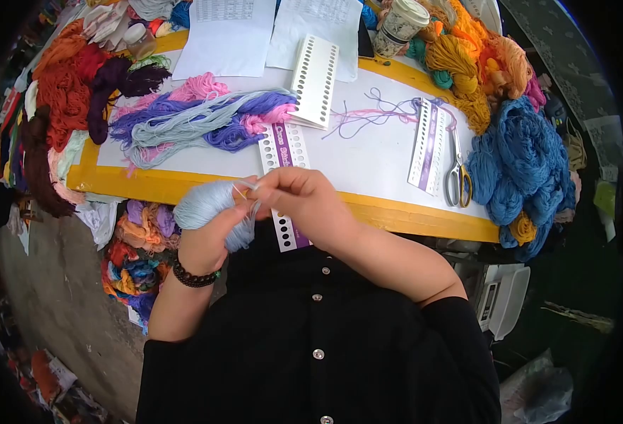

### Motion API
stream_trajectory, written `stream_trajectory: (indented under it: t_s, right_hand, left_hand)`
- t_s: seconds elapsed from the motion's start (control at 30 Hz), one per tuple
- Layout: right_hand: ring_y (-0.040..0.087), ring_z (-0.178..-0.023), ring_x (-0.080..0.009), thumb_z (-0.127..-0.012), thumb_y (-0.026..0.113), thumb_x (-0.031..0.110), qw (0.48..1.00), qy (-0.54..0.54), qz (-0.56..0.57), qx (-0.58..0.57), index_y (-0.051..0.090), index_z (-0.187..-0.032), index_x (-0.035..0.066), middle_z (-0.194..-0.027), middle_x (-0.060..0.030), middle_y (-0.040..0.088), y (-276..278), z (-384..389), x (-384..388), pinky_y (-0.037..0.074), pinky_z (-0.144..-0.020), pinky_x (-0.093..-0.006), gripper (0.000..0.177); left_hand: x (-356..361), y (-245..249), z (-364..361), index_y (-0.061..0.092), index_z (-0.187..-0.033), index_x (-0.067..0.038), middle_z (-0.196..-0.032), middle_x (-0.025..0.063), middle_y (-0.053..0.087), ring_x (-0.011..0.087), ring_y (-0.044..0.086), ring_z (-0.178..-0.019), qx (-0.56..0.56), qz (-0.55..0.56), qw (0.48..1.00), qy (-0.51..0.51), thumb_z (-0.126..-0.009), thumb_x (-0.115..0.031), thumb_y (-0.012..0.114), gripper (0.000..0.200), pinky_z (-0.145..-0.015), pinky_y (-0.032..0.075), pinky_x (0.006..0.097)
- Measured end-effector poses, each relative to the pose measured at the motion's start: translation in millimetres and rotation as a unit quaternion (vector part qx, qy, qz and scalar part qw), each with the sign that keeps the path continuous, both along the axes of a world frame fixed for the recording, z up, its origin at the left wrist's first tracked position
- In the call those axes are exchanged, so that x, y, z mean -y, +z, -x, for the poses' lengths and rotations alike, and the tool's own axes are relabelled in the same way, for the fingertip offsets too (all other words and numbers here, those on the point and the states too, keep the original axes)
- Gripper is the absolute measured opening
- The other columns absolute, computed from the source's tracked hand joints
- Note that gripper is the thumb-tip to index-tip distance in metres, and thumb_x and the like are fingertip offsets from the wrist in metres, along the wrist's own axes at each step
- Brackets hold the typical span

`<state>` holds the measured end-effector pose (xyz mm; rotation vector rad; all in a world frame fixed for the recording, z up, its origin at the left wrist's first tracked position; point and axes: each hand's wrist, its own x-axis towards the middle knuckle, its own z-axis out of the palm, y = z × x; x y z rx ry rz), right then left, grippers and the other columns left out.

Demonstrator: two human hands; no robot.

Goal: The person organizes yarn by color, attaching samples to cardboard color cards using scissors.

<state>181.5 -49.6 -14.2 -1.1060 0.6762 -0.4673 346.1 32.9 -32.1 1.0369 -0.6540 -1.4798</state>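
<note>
A bundle of pale blue thread (209, 205) is gripped in my left hand (216, 230), in front of the table's near edge. My right hand (301, 198) pinches strands of the same thread at the bundle's upper right, close to the left fingertips. Beneath my right hand a purple and white card with punched holes (283, 145) sticks out over the table edge. Just beyond my hands lies a loose hank of blue, purple and pink thread (191, 127), partly resting on that card.
To the right lie a second punched card (428, 148) with threads tied to it and scissors (458, 177). A stack of white punched cards (315, 81), printed sheets (226, 35) and a patterned cup (401, 27) stand farther back. Heaps of blue yarn (530, 162) and red yarn (67, 88) flank the table.
</note>
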Motion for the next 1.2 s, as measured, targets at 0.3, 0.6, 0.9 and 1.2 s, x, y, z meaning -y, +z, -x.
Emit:
stream_trajectory:
  t_s: [0.3, 0.6, 0.9, 1.2]
  right_hand:
    - [0.051, -0.065, -0.0057, -0.087, 0.062, 0.014, 0.998, 0.002, -0.063, 0.001, 0.065, -0.090, -0.001, -0.070, -0.0010, 0.060, -2, -8, -2, 0.041, -0.061, -0.0213, 0.015]
    - [0.056, -0.067, -0.0082, -0.089, 0.058, 0.008, 0.998, -0.006, -0.063, 0.022, 0.062, -0.089, -0.003, -0.072, -0.0031, 0.060, -1, -5, -3, 0.046, -0.064, -0.0232, 0.012]
    - [0.054, -0.056, -0.0096, -0.087, 0.061, 0.009, 0.998, -0.018, -0.060, -0.011, 0.060, -0.080, -0.003, -0.064, -0.0042, 0.058, 1, -7, -3, 0.044, -0.055, -0.0240, 0.014]
    - [0.056, -0.065, -0.0097, -0.086, 0.060, 0.008, 0.997, -0.060, -0.040, 0.033, 0.061, -0.081, -0.001, -0.067, -0.0043, 0.059, -7, -6, -6, 0.046, -0.068, -0.0238, 0.011]
  left_hand:
    - [7, 6, 12, 0.044, -0.131, 0.004, -0.107, 0.0116, 0.060, 0.0181, 0.064, -0.083, 0.010, 0.018, 0.999, -0.031, -0.083, 0.002, 0.055, 0.050, -0.079, 0.051, 0.0286]
    - [5, 7, 2, 0.044, -0.132, 0.003, -0.098, 0.0098, 0.063, 0.0161, 0.062, -0.082, -0.007, 0.006, 0.999, -0.050, -0.085, -0.004, 0.052, 0.048, -0.073, 0.052, 0.0286]
    - [5, 3, 9, 0.043, -0.133, 0.002, -0.094, 0.0090, 0.064, 0.0146, 0.062, -0.077, 0.084, 0.024, 0.995, -0.056, -0.088, -0.006, 0.050, 0.047, -0.070, 0.051, 0.0273]
    - [2, 1, 4, 0.047, -0.130, 0.002, -0.087, 0.0074, 0.065, 0.0097, 0.057, -0.066, 0.011, -0.022, 0.999, -0.041, -0.088, -0.008, 0.053, 0.043, -0.060, 0.048, 0.0220]
